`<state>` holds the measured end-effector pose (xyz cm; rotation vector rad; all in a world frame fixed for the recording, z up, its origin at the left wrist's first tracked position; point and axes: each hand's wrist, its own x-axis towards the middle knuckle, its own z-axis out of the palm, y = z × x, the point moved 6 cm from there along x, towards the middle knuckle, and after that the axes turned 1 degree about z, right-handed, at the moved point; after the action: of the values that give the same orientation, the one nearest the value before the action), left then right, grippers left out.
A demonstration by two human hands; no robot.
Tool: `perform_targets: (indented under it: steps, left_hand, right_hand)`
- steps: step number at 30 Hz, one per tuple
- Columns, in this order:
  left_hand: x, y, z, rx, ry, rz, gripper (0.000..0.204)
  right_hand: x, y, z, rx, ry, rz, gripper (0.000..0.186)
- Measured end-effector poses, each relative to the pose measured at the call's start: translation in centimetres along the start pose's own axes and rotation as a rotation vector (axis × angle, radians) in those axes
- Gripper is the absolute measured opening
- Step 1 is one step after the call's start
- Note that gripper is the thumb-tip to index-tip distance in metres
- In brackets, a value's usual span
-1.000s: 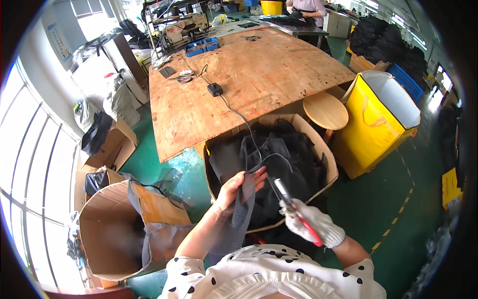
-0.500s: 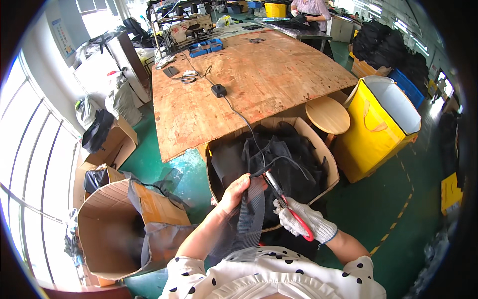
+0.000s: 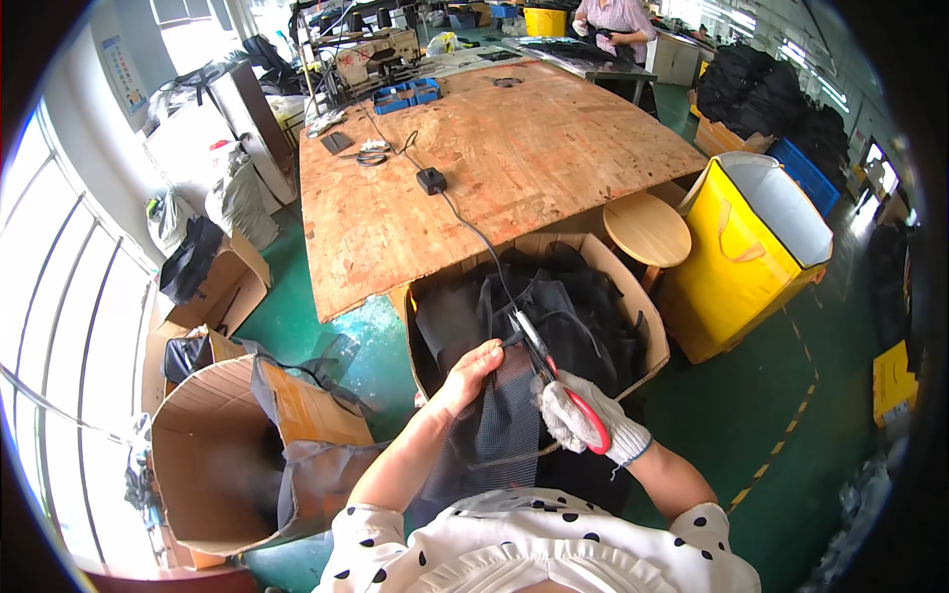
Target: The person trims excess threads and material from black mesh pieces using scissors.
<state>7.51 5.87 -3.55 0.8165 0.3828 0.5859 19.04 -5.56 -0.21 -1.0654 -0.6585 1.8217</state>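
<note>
My bare left hand [image 3: 469, 381] is closed in a pinch on the top edge of a black mesh piece [image 3: 506, 410], which hangs toward my lap. A short dark strip sticks up at the pinched edge. In my right hand [image 3: 583, 417], which wears a white knitted glove, is a pair of scissors [image 3: 528, 334] with red handles. Their blades point up and away, right beside the left fingertips. Whether the blades are closed is hard to make out. Below and beyond both hands stands a cardboard box [image 3: 647, 341] filled with black fabric pieces [image 3: 563, 301].
A wooden table [image 3: 494, 148] lies ahead, bearing a power adapter [image 3: 431, 181] whose cord hangs toward the box. An open carton [image 3: 203, 465] stands left. To the right are a round stool [image 3: 647, 229] and yellow bag [image 3: 736, 257]. Another person [image 3: 615, 25] works farther back.
My right hand and the scissors have shifted slightly left and up, closer to my left hand. The long dark strip that stretched right from the left fingertips no longer shows there.
</note>
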Motion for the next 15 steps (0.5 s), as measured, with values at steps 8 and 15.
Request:
perform_targets:
  steps: [8,15]
  left_hand:
    - [1.6,2.8,1.6,0.181,-0.084,0.076,0.045]
    - [1.6,4.3,6.7,1.060,-0.175,0.514,0.038]
  right_hand:
    - [0.9,-2.3,-2.0,0.086,0.132,-0.100,0.025]
    - [-0.8,-6.9,-1.9,-0.954,0.565,-0.847,0.043]
